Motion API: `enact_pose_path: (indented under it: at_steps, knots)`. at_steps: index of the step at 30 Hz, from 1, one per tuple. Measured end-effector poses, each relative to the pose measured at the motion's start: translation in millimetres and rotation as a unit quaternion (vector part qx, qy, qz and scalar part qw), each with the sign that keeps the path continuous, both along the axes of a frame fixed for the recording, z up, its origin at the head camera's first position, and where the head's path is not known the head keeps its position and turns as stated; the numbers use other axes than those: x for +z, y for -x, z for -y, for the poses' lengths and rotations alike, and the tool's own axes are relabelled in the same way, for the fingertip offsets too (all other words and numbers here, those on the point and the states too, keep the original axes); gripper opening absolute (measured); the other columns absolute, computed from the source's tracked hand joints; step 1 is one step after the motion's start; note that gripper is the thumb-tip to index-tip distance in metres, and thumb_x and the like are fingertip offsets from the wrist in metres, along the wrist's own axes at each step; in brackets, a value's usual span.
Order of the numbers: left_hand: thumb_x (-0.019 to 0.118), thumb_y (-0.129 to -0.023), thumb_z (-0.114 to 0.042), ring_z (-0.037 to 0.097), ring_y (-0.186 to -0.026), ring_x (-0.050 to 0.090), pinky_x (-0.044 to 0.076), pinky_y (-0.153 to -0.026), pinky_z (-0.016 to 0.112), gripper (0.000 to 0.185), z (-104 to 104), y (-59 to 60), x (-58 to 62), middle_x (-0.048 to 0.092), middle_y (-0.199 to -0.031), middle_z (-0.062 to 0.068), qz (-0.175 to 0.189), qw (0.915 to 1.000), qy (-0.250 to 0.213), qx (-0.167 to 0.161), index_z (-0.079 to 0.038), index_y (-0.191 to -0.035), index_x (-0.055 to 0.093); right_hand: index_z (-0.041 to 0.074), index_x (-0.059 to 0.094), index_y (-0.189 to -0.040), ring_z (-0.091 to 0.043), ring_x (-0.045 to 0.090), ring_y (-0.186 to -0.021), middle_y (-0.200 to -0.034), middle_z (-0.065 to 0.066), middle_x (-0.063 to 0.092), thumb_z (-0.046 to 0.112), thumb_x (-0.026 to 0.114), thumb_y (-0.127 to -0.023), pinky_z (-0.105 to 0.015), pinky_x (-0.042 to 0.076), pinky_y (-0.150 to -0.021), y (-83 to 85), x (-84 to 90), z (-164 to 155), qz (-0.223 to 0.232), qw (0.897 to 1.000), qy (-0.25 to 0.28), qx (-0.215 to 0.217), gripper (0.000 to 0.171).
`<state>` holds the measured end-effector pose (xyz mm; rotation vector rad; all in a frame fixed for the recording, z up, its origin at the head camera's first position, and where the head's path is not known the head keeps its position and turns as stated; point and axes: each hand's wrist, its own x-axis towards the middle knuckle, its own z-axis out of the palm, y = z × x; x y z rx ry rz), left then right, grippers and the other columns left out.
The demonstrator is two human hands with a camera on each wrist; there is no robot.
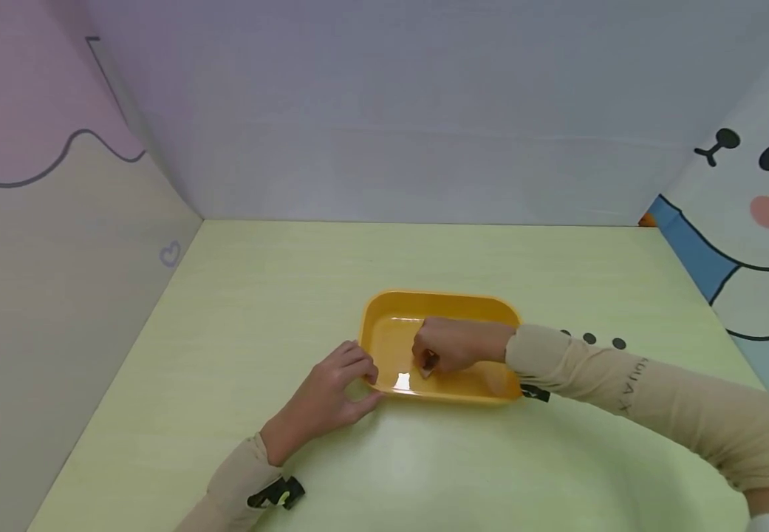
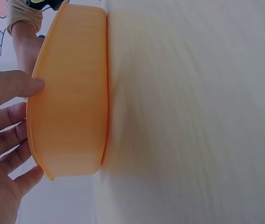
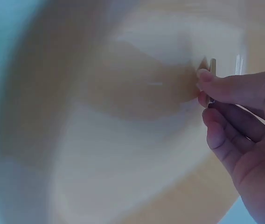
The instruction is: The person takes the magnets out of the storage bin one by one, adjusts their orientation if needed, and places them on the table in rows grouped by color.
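Note:
A yellow plastic tray [image 1: 437, 299] with rounded corners and raised walls sits on the table. My left hand [image 1: 331, 388] holds its near left corner. In the left wrist view the thumb lies against the tray's outer wall [image 2: 74, 93], and the fingers reach along the rim. Inside the tray my right hand [image 1: 460, 345] is low over the bottom. Its thumb and fingers pinch a small thin object [image 3: 212, 66] with a gold-coloured edge. The fingers cover most of that object, so its kind cannot be told.
The pale yellow-green table [image 1: 278, 295] extends around the tray. A plain wall [image 1: 424, 148] rises behind it, with cartoon-printed panels at left and right [image 1: 756, 236]. Dark straps [image 1: 276, 493] are on both sleeved wrists.

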<state>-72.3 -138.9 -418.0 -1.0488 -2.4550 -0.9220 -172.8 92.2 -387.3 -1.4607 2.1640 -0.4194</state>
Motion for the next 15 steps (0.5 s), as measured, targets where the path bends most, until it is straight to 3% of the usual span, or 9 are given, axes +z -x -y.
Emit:
enact_pose_path:
  at_steps: [4, 10, 15]
  knots:
    - [0.082, -0.07, -0.019, 0.011, -0.088, 0.049, 0.046, -0.089, 0.032, 0.025, 1.0, 0.4, -0.2, 0.055, -0.085, -0.006, 0.007, 1.0, 0.005, 0.003, -0.012, -0.08, 0.06, 0.008, 0.068, -0.076, -0.007, 0.047, -0.06, -0.067, 0.001, 0.06, 0.0, 0.067, -0.081, -0.019, 0.041, -0.057, -1.2, 3.3, -6.7, 0.004, 1.0, 0.004, -0.017, 0.01]
    - [0.082, -0.07, -0.018, 0.011, -0.087, 0.05, 0.043, -0.096, 0.036, 0.025, 1.0, 1.0, -1.3, 0.055, -0.084, -0.006, 0.006, 1.0, 0.003, 0.0, -0.012, -0.08, 0.059, 0.006, 0.067, -0.074, -0.008, 0.045, -0.06, -0.066, 0.001, 0.058, -0.003, 0.067, -0.078, -0.02, 0.041, -0.058, -0.5, 9.2, -19.4, -0.024, 0.998, 0.059, -0.005, 0.009]
    - [0.082, -0.07, -0.018, 0.011, -0.087, 0.049, 0.045, -0.093, 0.035, 0.025, 0.9, 0.8, -1.1, 0.055, -0.084, -0.006, 0.002, 1.0, 0.003, -0.001, -0.012, -0.08, 0.059, 0.005, 0.068, -0.078, -0.013, 0.048, -0.06, -0.069, -0.001, 0.059, -0.006, 0.066, -0.077, -0.021, 0.042, -0.057, -4.5, 16.8, -30.4, -0.026, 0.996, 0.086, -0.014, 0.012]
